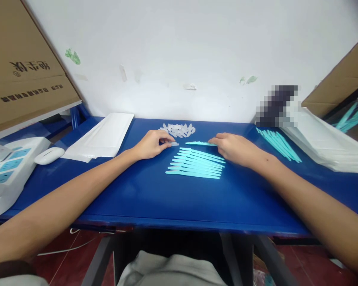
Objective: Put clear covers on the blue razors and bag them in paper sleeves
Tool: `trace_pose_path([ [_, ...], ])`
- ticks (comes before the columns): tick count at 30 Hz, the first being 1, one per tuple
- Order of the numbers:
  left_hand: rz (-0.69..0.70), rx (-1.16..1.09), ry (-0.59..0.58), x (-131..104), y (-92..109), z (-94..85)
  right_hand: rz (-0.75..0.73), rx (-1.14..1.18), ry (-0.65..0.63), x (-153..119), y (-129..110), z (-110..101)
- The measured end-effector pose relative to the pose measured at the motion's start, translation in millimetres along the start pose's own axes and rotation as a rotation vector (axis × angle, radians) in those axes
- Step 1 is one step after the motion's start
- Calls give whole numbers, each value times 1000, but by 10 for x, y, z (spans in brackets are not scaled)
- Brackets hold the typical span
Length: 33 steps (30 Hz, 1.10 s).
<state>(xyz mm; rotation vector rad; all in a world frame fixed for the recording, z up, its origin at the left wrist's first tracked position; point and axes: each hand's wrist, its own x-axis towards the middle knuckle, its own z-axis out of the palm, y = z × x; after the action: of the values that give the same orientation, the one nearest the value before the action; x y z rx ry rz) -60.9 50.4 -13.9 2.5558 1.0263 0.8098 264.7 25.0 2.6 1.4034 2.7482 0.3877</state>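
My left hand is closed, its thumb and fingers pinching a small clear plastic cap. To the right of it, my right hand is closed on the end of a slim turquoise eyebrow razor, which points left toward the cap; a short gap separates the two. Just below them lies a row of several turquoise eyebrow razors, side by side and slightly fanned on the blue table. Behind my left hand sits a loose pile of clear plastic caps.
More turquoise razors lie at the right beside stacked white packets. At the left are flat white bags, a white mouse and a white device with blue panels. Cardboard boxes flank the table; a white wall stands behind.
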Motion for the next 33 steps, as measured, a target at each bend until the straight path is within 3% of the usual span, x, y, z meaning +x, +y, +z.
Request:
trace_pose_path([
  [4,-112,-162,44,6,-55,12,8,106,32,-28,70,16],
  [8,-173,-223,-11,32,-81,-4,19,207,44,-50,134,43],
  [15,-153,-119,-59,43,-54,-12,-3,356,142,-41,180,80],
  [23,-143,-34,-57,41,-28,-23,0,473,110,-32,120,158],
  [29,-114,-72,-25,24,-30,-6,150,456,108,-22,55,152],
  [33,-106,-72,-12,24,-26,-15,344,483,153,-21,14,98],
])
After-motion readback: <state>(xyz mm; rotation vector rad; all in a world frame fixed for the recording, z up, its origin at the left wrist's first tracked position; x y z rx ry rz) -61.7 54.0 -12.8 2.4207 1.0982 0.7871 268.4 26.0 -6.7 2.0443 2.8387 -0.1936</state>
